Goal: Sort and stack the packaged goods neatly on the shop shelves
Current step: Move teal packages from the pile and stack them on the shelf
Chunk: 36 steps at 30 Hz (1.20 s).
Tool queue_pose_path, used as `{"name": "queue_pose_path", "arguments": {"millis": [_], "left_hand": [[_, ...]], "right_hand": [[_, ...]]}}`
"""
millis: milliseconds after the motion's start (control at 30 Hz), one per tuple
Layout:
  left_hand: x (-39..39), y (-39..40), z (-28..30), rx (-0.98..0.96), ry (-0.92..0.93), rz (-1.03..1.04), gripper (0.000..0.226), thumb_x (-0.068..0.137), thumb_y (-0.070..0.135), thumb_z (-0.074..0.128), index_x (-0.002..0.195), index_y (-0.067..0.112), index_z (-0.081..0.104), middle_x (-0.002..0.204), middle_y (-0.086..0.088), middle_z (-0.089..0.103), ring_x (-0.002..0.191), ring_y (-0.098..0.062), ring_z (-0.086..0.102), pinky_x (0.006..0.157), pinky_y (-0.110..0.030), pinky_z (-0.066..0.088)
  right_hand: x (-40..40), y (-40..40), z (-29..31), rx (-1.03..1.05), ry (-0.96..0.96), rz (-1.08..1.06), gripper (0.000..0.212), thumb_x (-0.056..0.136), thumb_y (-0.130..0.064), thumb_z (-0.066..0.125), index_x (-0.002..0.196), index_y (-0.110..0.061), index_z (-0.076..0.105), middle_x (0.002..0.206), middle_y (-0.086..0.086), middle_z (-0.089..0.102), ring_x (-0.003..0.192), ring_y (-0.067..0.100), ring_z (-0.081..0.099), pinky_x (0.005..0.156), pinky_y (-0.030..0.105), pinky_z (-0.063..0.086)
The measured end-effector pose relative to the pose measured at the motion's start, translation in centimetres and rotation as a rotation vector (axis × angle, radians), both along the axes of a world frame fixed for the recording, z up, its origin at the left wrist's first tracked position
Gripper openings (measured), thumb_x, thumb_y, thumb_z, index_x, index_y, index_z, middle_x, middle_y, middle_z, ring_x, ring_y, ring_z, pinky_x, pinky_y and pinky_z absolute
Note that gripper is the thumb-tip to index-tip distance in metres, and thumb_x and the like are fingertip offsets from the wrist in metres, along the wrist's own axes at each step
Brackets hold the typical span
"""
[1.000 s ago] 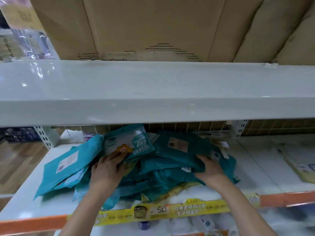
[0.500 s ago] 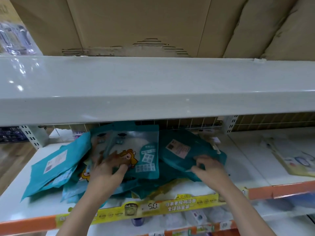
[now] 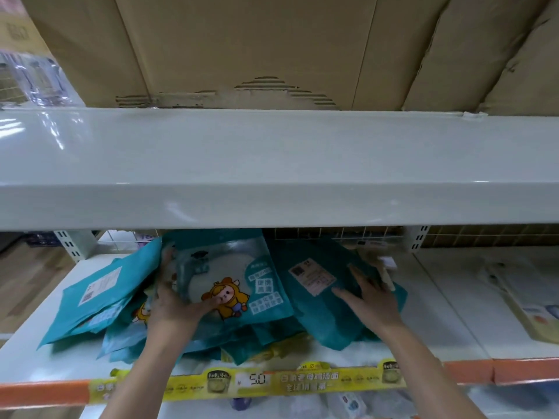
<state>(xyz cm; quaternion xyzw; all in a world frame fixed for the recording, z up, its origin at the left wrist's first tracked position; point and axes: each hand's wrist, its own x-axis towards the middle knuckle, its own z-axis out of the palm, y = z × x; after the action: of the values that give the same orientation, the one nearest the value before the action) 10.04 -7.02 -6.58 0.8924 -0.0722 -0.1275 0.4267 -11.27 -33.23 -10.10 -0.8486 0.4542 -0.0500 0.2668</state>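
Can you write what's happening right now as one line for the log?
left hand: grips cartoon packet | right hand: flat on teal packet | pile: unsorted

Loose heap of teal packets (image 3: 320, 297) on white shelf (image 3: 438, 325)

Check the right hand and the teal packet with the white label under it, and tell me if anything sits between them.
Nothing visible does. The right hand rests with straight fingers directly on the back-side teal packet, beside its white label. The left hand holds the cartoon-print packet next to it.
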Motion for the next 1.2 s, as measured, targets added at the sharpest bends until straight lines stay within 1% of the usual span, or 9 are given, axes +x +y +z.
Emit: {"name": "queue_pose_path", "arguments": {"millis": [100,200,300,433,667,800,1033,1133,1200], "left_hand": [[-0.2,-0.3,0.4,-0.025,0.064,0.043,0.094,0.06,0.032,0.089,0.137,0.004,0.042,0.129,-0.02,0.056,0.111,-0.037,0.055,0.083,-0.038,0.043],[-0.7,-0.5,1.1,-0.078,0.126,0.071,0.083,0.065,0.024,0.087,0.133,0.001,0.045,0.124,-0.022,0.058,0.103,-0.035,0.056,0.08,-0.036,0.041],[-1.4,-0.5,1.6,-0.1,0.179,0.073,0.072,0.07,0.022,0.084,0.127,-0.001,0.047,0.117,-0.022,0.058,0.103,-0.036,0.055,0.082,-0.039,0.043],[-2.5,-0.3,1.7,-0.224,0.184,0.109,0.043,0.079,0.012,0.076,0.112,0.004,0.05,0.106,-0.019,0.057,0.093,-0.033,0.054,0.083,-0.041,0.044],[-5.5,-0.9,1.7,-0.331,0.213,0.158,0.033,0.085,0.007,0.068,0.108,0.009,0.044,0.096,-0.013,0.053,0.073,-0.025,0.05,0.074,-0.037,0.04],[-7.0,-1.2,1.4,-0.356,0.213,0.155,0.032,0.086,0.007,0.067,0.11,0.008,0.047,0.105,-0.017,0.059,0.077,-0.027,0.054,0.075,-0.038,0.042],[-7.8,-0.6,2.2,-0.701,0.239,0.296,0.044,0.09,0.01,0.061,0.132,0.015,0.047,0.095,-0.007,0.056,0.073,-0.021,0.054,0.058,-0.031,0.043],[-6.9,-0.2,3.0,-0.828,0.214,0.335,0.038,0.09,0.006,0.058,0.126,0.014,0.051,0.11,-0.011,0.058,0.077,-0.018,0.056,0.065,-0.028,0.044],[-6.3,-0.2,3.5,-0.857,0.193,0.32,0.032,0.09,0.008,0.058,0.121,0.013,0.053,0.115,-0.014,0.058,0.084,-0.022,0.058,0.075,-0.031,0.046]], "right_hand": [[-0.1,-0.3,0.1,-0.053,-0.162,-0.099,0.037,0.094,-0.056,0.041,0.112,-0.031,0.061,0.108,0.003,0.065,0.108,0.025,0.058,0.084,0.032,0.045],[-0.5,-0.7,0.1,-0.068,-0.168,-0.025,0.023,0.094,-0.035,0.047,0.084,-0.024,0.064,0.091,0.001,0.069,0.085,0.022,0.061,0.065,0.03,0.038],[-1.0,-1.5,0.4,-0.087,-0.093,0.056,0.014,0.087,-0.023,0.053,0.096,-0.024,0.064,0.095,-0.002,0.069,0.093,0.022,0.063,0.069,0.029,0.044],[-1.2,-2.4,0.3,-0.047,-0.197,0.229,0.063,0.081,0.006,0.048,0.134,-0.03,0.049,0.136,-0.001,0.053,0.124,0.02,0.051,0.096,0.028,0.043],[-1.7,-2.7,0.0,0.024,-0.057,0.604,0.077,0.086,-0.041,0.064,0.133,-0.065,0.008,0.154,-0.023,0.003,0.142,0.003,-0.002,0.118,0.033,0.006],[-1.1,-1.6,-1.2,-0.145,0.031,0.658,0.077,0.092,-0.025,0.055,0.129,-0.068,0.003,0.154,-0.026,-0.007,0.147,0.012,-0.001,0.12,0.043,0.009],[-2.0,-1.9,-2.2,-0.302,-0.338,0.656,0.097,0.086,-0.002,0.058,0.125,-0.078,0.012,0.149,-0.024,0.018,0.143,0.005,0.01,0.118,0.035,0.018],[-3.0,-2.0,-2.1,-0.306,-0.602,0.474,0.073,0.079,-0.012,0.07,0.129,-0.057,0.041,0.139,-0.018,0.045,0.135,0.009,0.037,0.112,0.025,0.028],[-3.8,-1.3,-1.0,-0.345,-0.71,0.325,0.043,0.083,-0.019,0.057,0.12,-0.04,0.057,0.124,-0.015,0.054,0.118,0.01,0.05,0.105,0.013,0.031]]}}
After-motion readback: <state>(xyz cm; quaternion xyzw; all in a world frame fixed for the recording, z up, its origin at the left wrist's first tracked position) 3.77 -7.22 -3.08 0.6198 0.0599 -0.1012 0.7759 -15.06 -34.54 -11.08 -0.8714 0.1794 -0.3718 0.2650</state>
